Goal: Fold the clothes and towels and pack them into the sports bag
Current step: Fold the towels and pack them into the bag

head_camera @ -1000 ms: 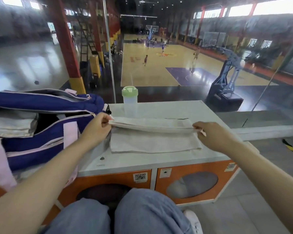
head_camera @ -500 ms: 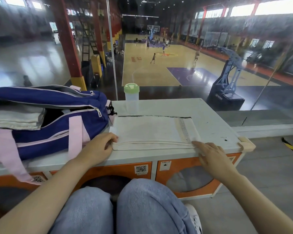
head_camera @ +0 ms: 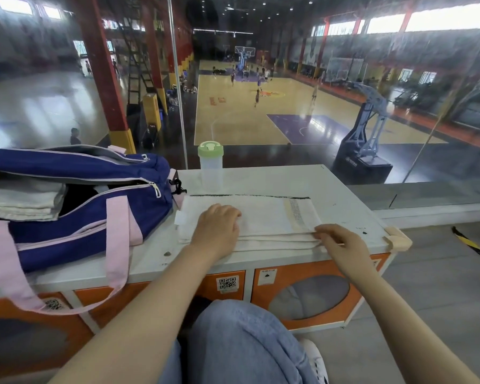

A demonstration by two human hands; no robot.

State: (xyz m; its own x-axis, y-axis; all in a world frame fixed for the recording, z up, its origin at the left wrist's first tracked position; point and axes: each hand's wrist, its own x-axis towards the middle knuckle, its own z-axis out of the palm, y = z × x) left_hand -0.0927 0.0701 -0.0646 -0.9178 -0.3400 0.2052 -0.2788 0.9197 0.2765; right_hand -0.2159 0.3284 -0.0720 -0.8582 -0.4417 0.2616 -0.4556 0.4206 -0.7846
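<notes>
Left hand (head_camera: 218, 227) pressing flat on folded towel (head_camera: 261, 217), pinning layers; right hand (head_camera: 337, 241) pinching near edge, squaring fold beside open sports bag (head_camera: 100, 200).

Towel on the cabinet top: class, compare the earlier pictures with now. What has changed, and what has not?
The left hand moved from the towel's near-left corner onto its top. The right hand now pinches its near-right edge. The sports bag and bottle stayed put.

- Your towel (head_camera: 250, 217): soft matt cloth, off-white.
- Sports bag (head_camera: 81, 189): smooth woven fabric w/ metal zip pulls.
- Bottle (head_camera: 211, 167): frosted plastic.
- Tabletop (head_camera: 344, 200): smooth, matt, scuffed.
</notes>
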